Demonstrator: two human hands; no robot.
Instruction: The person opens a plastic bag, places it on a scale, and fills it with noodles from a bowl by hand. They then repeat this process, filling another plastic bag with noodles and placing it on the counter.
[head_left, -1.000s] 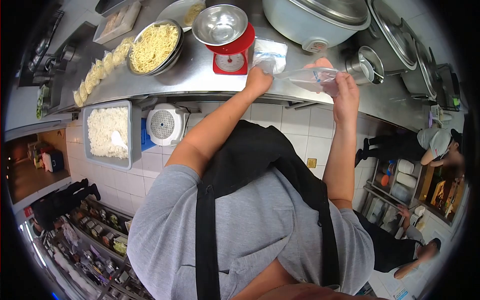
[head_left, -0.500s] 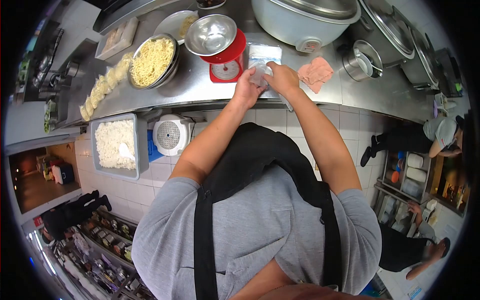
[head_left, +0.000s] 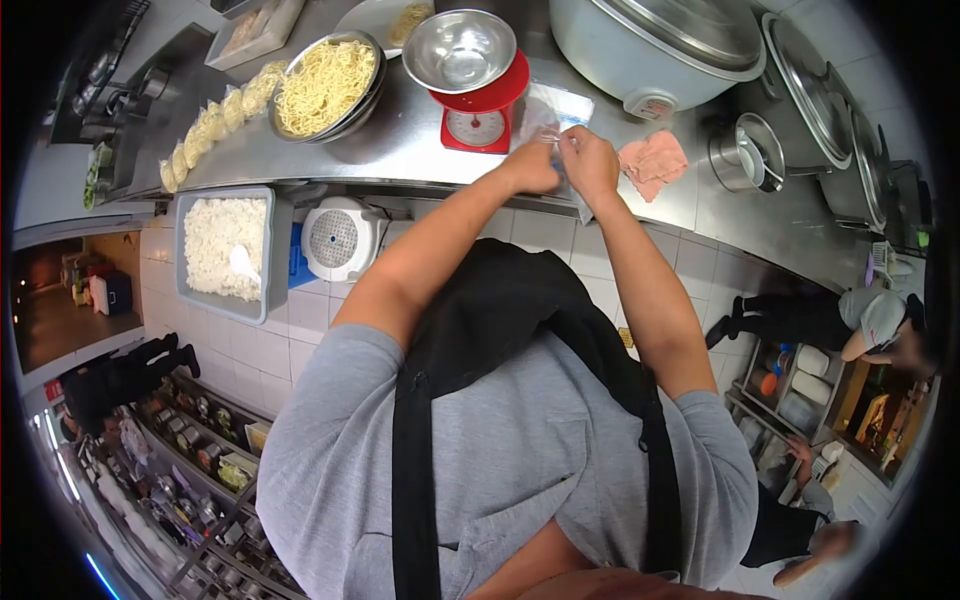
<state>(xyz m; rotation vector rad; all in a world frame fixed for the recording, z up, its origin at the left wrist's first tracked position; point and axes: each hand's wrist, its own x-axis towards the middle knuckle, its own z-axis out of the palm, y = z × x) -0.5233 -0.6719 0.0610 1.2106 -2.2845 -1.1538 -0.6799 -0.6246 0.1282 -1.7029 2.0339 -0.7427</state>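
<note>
At the counter's front edge, my left hand (head_left: 534, 168) and my right hand (head_left: 590, 162) are close together, with fingers closed on a thin clear plastic bag (head_left: 540, 118). Part of the bag is hidden by the hands. Beneath it lies a pack of flat plastic bags (head_left: 574, 106). Just left is a red kitchen scale (head_left: 476, 130) with a steel bowl (head_left: 460, 52) on its pan. A crumpled pink cloth (head_left: 654, 164) rests to the right of my right hand.
Yellow noodles (head_left: 325, 88) fill a bowl farther left, beside a row of bagged noodle portions (head_left: 206, 130). A large rice cooker (head_left: 655, 50) and a steel pot (head_left: 746, 152) stand right. Below the counter is a tub of rice (head_left: 222, 250). Other people are at both sides.
My hands have drawn closer together, the left turning over with its back upward and its fingers closing. The view has shifted slightly, so the counter items appear farther right and higher.
</note>
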